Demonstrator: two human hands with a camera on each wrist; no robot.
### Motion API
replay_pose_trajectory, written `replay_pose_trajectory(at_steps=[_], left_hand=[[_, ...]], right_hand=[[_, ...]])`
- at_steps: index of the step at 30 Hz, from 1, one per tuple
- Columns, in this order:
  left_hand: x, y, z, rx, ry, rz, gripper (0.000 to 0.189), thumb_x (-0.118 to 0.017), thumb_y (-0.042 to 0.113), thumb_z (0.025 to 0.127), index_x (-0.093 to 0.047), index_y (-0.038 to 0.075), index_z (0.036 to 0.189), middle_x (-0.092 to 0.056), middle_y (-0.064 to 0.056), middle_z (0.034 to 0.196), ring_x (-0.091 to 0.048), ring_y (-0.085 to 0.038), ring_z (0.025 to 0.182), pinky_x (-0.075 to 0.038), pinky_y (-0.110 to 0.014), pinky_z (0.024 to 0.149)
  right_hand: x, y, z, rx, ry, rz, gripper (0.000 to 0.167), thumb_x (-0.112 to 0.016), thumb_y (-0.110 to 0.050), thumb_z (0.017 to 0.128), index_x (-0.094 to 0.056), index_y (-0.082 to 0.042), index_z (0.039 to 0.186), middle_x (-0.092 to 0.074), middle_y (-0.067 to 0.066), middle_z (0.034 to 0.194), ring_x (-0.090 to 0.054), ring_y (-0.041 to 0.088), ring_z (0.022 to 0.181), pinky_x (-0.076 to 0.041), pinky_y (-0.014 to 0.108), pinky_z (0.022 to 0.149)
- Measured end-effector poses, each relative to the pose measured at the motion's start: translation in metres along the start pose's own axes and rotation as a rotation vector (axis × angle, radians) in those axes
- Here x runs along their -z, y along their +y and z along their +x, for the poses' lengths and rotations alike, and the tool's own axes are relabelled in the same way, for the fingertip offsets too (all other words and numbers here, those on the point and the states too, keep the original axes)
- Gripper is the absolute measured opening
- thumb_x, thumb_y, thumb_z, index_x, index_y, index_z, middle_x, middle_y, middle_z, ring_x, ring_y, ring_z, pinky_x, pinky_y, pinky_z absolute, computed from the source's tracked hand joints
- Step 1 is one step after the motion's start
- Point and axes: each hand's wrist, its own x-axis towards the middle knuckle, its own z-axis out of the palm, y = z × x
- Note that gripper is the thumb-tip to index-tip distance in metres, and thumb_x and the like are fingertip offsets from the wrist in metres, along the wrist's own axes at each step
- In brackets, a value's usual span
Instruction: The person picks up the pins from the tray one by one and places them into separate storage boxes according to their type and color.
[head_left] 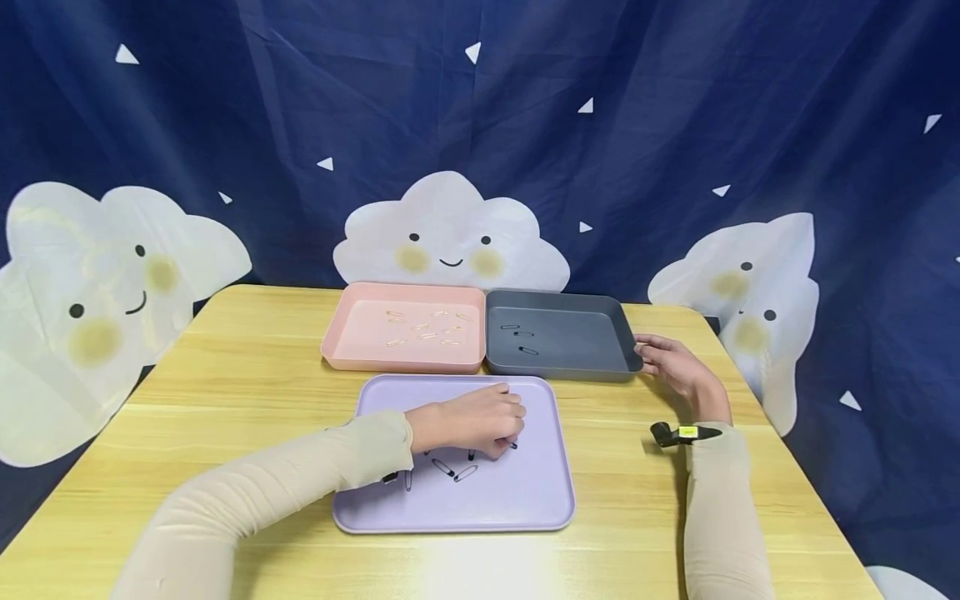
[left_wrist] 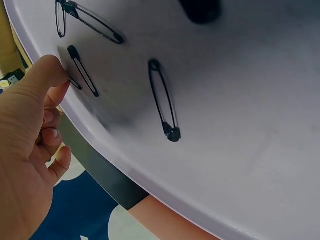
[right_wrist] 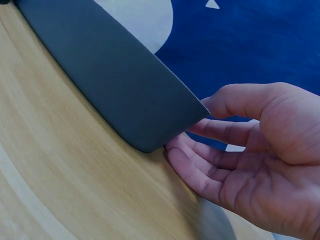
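Observation:
My left hand [head_left: 480, 419] is over the lilac tray [head_left: 517, 508], thumb and forefinger pinching a black safety pin [left_wrist: 75, 84] whose end shows at the fingertips. Right beside them lies another black safety pin [left_wrist: 84, 72]. More black pins [head_left: 466, 473] are scattered on the tray near the wrist, partly hidden by the arm. My right hand [head_left: 678, 371] holds the near right corner of the dark grey tray [right_wrist: 115, 80], thumb at the rim and other fingers lower on the outer wall. Inside that tray lie 3 black safety pins [head_left: 528, 351].
The pink tray [head_left: 348, 342], with several gold-coloured pins [head_left: 427, 336] in it, stands left of the grey one, side against side. Both sit behind the lilac tray on the wooden table [head_left: 247, 400]. A dark blue curtain [head_left: 480, 108] with clouds hangs behind the table.

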Motion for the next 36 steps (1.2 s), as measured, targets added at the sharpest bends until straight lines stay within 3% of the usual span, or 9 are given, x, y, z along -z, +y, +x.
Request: replay_pose_trajectory(at_steps=[15, 36], left_hand=[[-0.001, 0.000, 0.000, 0.004, 0.021, -0.012, 0.008, -0.076, 0.025, 0.079, -0.069, 0.024, 0.075, -0.061, 0.013, 0.079, -0.056, -0.009, 0.081, -0.037, -0.025, 0.078], [0.005, 0.001, 0.002, 0.021, -0.013, -0.037, 0.008, -0.075, 0.023, 0.079, -0.069, 0.024, 0.073, -0.060, 0.013, 0.078, -0.056, -0.009, 0.081, -0.037, -0.025, 0.077]], right_hand=[[0.000, -0.004, 0.001, 0.000, -0.023, 0.047, 0.059, -0.045, -0.005, 0.106, -0.017, 0.018, 0.153, -0.068, -0.010, 0.101, -0.066, 0.001, 0.088, -0.056, 0.018, 0.080], [-0.001, -0.016, 0.001, -0.065, -0.006, -0.101, 0.058, -0.044, -0.006, 0.105, -0.023, 0.012, 0.155, -0.055, -0.011, 0.093, -0.054, 0.000, 0.080, -0.054, 0.019, 0.077]])
